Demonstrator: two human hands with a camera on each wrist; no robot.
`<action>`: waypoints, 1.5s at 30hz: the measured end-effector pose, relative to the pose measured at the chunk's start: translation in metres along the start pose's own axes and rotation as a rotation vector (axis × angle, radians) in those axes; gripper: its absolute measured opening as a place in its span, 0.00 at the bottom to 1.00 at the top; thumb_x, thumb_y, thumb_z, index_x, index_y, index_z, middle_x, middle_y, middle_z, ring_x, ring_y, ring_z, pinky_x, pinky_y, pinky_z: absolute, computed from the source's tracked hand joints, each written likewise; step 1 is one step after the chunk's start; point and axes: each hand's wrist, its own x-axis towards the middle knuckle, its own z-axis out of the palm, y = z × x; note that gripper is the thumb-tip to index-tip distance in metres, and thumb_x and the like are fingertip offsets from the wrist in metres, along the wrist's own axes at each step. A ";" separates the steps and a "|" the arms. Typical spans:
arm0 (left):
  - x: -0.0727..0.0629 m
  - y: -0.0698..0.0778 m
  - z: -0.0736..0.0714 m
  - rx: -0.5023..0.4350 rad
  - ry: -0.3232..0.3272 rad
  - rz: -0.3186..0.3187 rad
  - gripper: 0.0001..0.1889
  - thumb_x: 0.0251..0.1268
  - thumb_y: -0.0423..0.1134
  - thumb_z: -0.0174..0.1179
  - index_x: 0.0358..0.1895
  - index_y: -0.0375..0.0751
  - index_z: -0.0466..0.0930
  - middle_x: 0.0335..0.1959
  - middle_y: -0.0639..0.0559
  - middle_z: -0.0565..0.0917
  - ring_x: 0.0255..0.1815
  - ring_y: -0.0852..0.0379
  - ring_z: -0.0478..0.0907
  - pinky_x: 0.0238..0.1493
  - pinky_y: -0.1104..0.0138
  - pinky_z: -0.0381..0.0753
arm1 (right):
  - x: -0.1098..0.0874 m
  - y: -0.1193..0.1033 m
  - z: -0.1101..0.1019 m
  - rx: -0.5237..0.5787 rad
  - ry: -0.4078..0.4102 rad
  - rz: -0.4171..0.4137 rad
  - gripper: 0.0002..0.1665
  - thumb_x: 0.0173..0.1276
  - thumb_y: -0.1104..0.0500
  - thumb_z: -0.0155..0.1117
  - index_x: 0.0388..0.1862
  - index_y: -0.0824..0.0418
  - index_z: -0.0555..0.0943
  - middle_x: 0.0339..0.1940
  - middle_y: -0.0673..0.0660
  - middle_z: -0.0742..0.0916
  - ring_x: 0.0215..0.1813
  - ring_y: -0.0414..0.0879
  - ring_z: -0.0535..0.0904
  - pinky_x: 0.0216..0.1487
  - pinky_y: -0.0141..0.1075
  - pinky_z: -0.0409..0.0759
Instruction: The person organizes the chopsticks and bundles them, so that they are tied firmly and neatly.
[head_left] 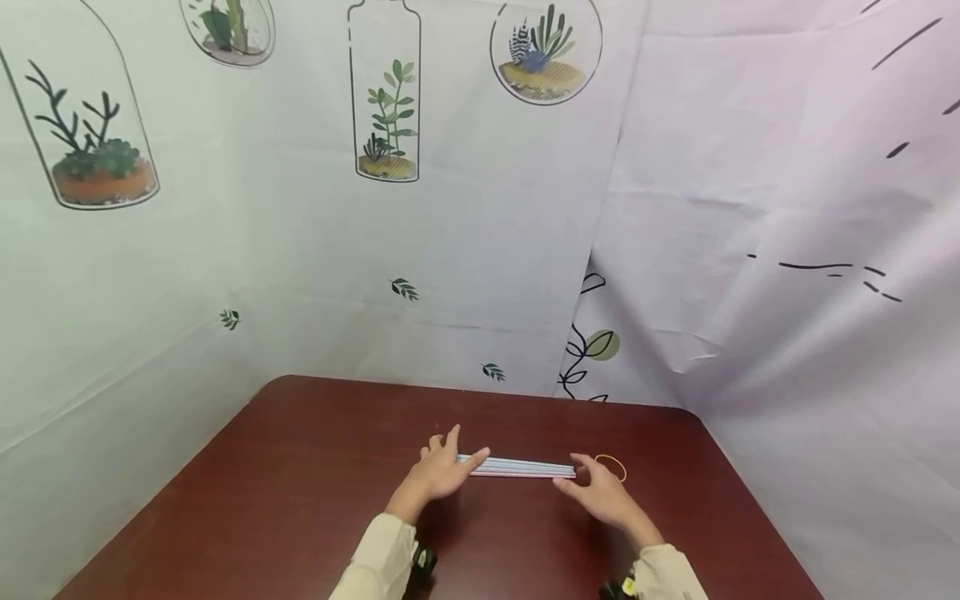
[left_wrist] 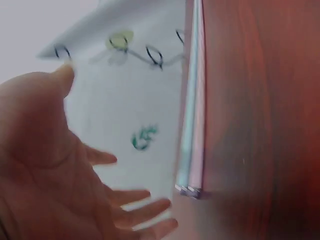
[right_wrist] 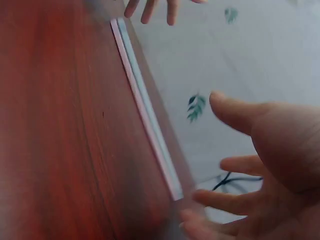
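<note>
Several thin, straight pale blue and pink sticks (head_left: 521, 468) lie side by side on the table. Whether they are hollow is too blurred to tell. My left hand (head_left: 441, 468) hovers by their left end, fingers spread and thumb apart. At the other end is my right hand (head_left: 600, 492), its fingers relaxed and parted around the tips. In the left wrist view the left palm (left_wrist: 45, 155) shows with nothing in it, beside the sticks (left_wrist: 192, 125). The right wrist view likewise has the right hand (right_wrist: 265, 165) apart from the sticks (right_wrist: 145, 107).
A yellow loop like a rubber band (head_left: 617, 467) lies just beyond the right hand. The dark red-brown table (head_left: 315, 467) has rounded far corners. White cloth (head_left: 480, 250) printed with plants hangs behind it and along both sides.
</note>
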 end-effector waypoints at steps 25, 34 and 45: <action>0.041 -0.047 0.007 0.069 -0.043 0.145 0.12 0.53 0.35 0.74 0.39 0.38 0.83 0.39 0.47 0.79 0.49 0.44 0.74 0.52 0.52 0.75 | 0.057 0.042 0.035 -0.019 0.011 -0.067 0.11 0.53 0.65 0.78 0.35 0.63 0.84 0.29 0.50 0.81 0.32 0.42 0.74 0.36 0.36 0.74; 0.041 -0.052 0.001 0.052 -0.086 0.131 0.13 0.56 0.35 0.73 0.40 0.41 0.77 0.40 0.47 0.80 0.42 0.48 0.75 0.44 0.53 0.76 | 0.061 0.039 0.035 -0.035 -0.052 -0.141 0.09 0.57 0.64 0.75 0.33 0.61 0.82 0.29 0.51 0.77 0.33 0.43 0.71 0.36 0.36 0.72; 0.044 -0.043 0.003 0.084 -0.135 0.130 0.12 0.57 0.34 0.72 0.42 0.33 0.83 0.32 0.49 0.81 0.32 0.55 0.74 0.39 0.57 0.78 | 0.060 0.049 0.035 -0.086 -0.068 -0.172 0.06 0.62 0.62 0.72 0.32 0.58 0.81 0.34 0.49 0.79 0.38 0.43 0.74 0.42 0.40 0.75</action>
